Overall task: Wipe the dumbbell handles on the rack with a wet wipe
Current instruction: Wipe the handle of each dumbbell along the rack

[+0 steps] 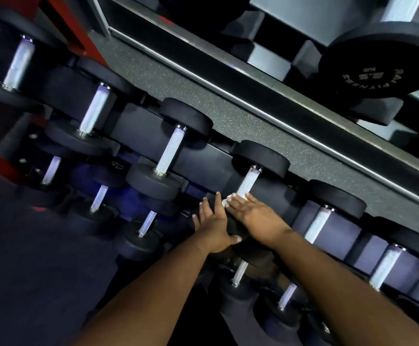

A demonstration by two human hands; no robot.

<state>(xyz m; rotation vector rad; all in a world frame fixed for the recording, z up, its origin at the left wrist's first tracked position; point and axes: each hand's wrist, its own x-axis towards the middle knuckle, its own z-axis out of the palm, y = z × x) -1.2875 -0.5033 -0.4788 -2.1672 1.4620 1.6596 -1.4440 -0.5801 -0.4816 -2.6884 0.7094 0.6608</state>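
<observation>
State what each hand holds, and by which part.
Right hand presses a wet wipe on the dumbbell handle, near end. Left hand clasps that dumbbell's near head.

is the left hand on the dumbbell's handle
No, the left hand grips the near black head of the dumbbell, while the right hand presses on its knurled handle.
</observation>
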